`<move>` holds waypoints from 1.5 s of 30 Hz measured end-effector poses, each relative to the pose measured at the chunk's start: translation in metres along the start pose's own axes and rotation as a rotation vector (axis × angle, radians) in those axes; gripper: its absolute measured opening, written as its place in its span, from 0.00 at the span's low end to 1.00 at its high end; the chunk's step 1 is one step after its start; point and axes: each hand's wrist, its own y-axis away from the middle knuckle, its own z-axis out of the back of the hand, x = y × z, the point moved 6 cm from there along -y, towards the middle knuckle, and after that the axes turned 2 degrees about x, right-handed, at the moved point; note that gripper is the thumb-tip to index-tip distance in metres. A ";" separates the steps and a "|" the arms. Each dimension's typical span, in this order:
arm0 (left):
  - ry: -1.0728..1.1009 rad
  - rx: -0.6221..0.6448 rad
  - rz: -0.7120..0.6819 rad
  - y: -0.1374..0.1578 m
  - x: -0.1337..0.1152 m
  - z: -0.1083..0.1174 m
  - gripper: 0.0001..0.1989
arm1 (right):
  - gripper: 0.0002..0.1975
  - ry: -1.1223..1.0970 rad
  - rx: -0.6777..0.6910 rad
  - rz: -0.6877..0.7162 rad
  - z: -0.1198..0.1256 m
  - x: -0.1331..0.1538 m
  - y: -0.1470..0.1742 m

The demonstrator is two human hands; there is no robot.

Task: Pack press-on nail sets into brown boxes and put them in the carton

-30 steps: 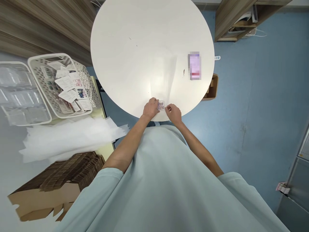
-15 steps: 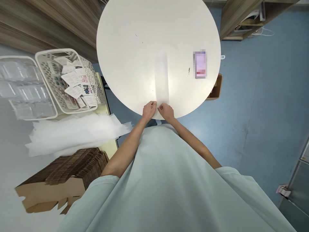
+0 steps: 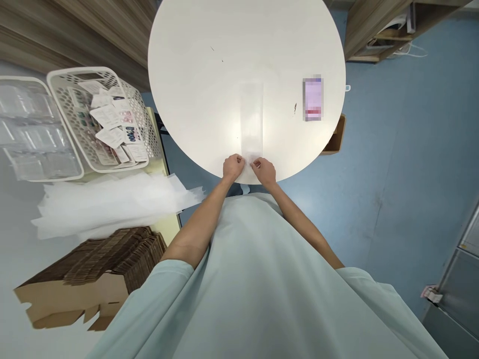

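Observation:
A long, narrow, translucent whitish strip (image 3: 252, 117) lies on the round white table (image 3: 194, 85), running away from me. Whether it is thin plastic film or foam sheet I cannot tell. At the left corner of its near end is my left hand (image 3: 233, 167), thumb and fingers pinched together on the strip. My right hand (image 3: 265, 171) pinches at the right corner of the same end, a small gap from the left. The fingertips partly hide the strip's near edge.
A pixelated pinkish rectangle (image 3: 313, 98) lies on the table's right. To my left are a white basket of small cards (image 3: 108, 117), clear plastic boxes (image 3: 37, 137), a pile of white sheets (image 3: 112, 202) and folded brown cardboard (image 3: 112, 259). A brown bin (image 3: 337, 139) stands beyond the right edge.
My right hand has shifted slightly right, widening the gap between my hands. The strip now looks wider and flatter at its near end. The view has moved a little.

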 end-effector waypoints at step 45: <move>-0.448 0.123 -0.706 0.040 -0.039 -0.015 0.32 | 0.11 -0.243 0.033 -0.148 0.019 -0.040 -0.020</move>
